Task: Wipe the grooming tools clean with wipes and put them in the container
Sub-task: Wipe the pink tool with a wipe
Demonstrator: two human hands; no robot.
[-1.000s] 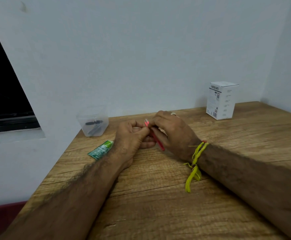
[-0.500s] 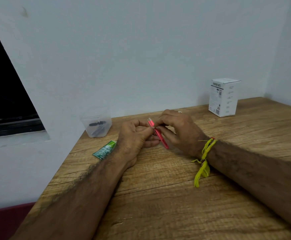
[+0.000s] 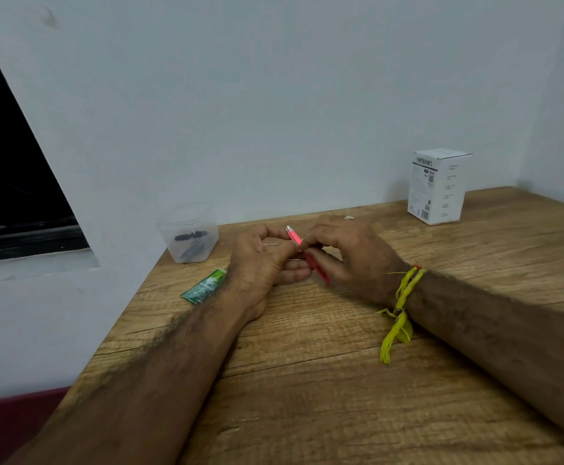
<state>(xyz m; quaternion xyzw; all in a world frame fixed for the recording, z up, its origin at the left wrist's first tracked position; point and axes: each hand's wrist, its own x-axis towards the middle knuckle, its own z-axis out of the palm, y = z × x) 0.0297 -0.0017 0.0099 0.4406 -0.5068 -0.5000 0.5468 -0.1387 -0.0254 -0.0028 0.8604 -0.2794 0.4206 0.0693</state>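
Note:
Red tweezers (image 3: 317,268) with a pale metal tip pointing up and left sit between both hands over the wooden table (image 3: 307,380). My right hand (image 3: 354,256) grips their shaft with curled fingers. My left hand (image 3: 260,263) pinches them near the tip, thumb and forefinger curled round; a thin white strip, perhaps a wipe, shows at its fingers. A clear plastic container (image 3: 188,233) stands at the table's back left corner with dark grooming tools inside. A green wipe sachet (image 3: 203,286) lies flat just left of my left wrist.
A white printed box (image 3: 436,186) stands at the back right against the wall. The table's left edge runs close to the sachet and container. A dark window opening sits at far left. Yellow threads hang from my right wrist.
The camera has shifted a little, so everything sits slightly higher and to the right in view. Both hands keep their hold on the tweezers, whose tip shows a little more.

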